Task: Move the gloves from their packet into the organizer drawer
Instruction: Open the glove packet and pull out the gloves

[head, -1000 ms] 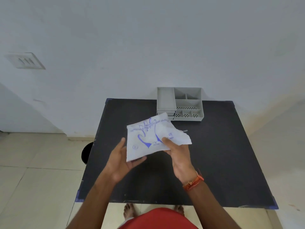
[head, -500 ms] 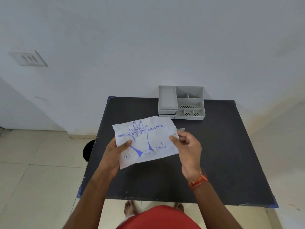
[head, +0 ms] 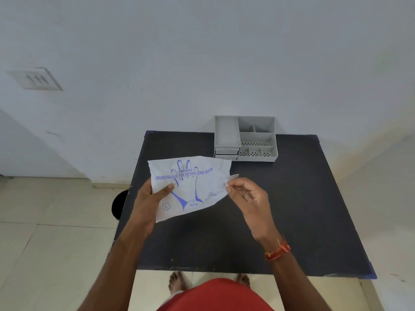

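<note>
One glove packet (head: pixel 190 187), white with blue hand print and "DISPOSABLE POLYETHYLENE GLOVES" text, held in the air above the black bench (head: pixel 292 209), printed face toward the camera. Two hands on it. Left hand (head: pixel 152 198) grasps the packet's left edge, thumb on the front, fingers behind it. Right hand (head: pixel 247 196) pinches the right edge between thumb and fingertips (head: pixel 228 187), where a thin clear bit sticks out; can't tell if that bit is a glove or torn film. One grey organizer (head: pixel 246 139) sits at the bench's far edge against the wall, well apart from the packet: one long compartment on the left, five smaller ones on the right, some with perforated floors. Two stacked drawers (head: pixel 226 153) show at its front left, both look pushed in. One orange thread band (head: pixel 278 252) on the right wrist. One switch plate (head: pixel 37 79) on the wall at left.
</note>
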